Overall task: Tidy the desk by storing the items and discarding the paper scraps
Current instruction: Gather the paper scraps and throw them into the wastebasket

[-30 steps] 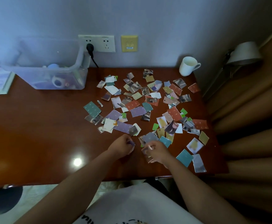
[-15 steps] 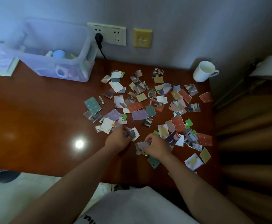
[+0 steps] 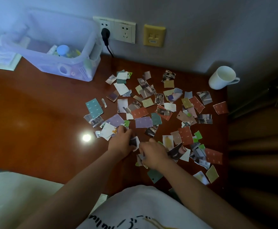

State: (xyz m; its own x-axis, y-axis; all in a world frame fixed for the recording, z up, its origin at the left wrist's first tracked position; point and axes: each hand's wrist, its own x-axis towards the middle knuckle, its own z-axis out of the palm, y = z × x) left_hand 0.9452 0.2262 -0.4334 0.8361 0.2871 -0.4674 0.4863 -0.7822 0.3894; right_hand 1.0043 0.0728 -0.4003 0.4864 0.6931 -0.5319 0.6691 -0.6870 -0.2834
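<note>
Paper scraps (image 3: 143,122) in teal, red, purple, olive and photo print lie strewn across the right half of a dark red-brown tabletop (image 3: 35,104), spreading from near the wall to the near edge. A person in a white printed shirt leans over them, both hands low at the near side of the litter. The left hand (image 3: 120,144) has its fingers curled on a dark-and-white scrap (image 3: 135,142), pinched at its right side. Just beside it, the right hand (image 3: 153,154) is closed around a small bunch of gathered scraps (image 3: 141,159) that stick out below its knuckles. A teal card (image 3: 94,108) lies at the left fringe of the spread, and a red piece (image 3: 185,135) sits to the right of the hands.

At the back left, a clear plastic bin (image 3: 78,70) stands against the wall with small items inside, among them a blue round cap (image 3: 62,49). Left of the bin lies a pale booklet (image 3: 1,55). A white mug (image 3: 221,78) stands at the back right corner, apart from the scraps. On the wall above, a black plug (image 3: 105,33) sits in a white socket panel (image 3: 124,31), next to a yellow wall plate (image 3: 154,35). A bright light reflection (image 3: 86,138) glares on the tabletop left of the hands.
</note>
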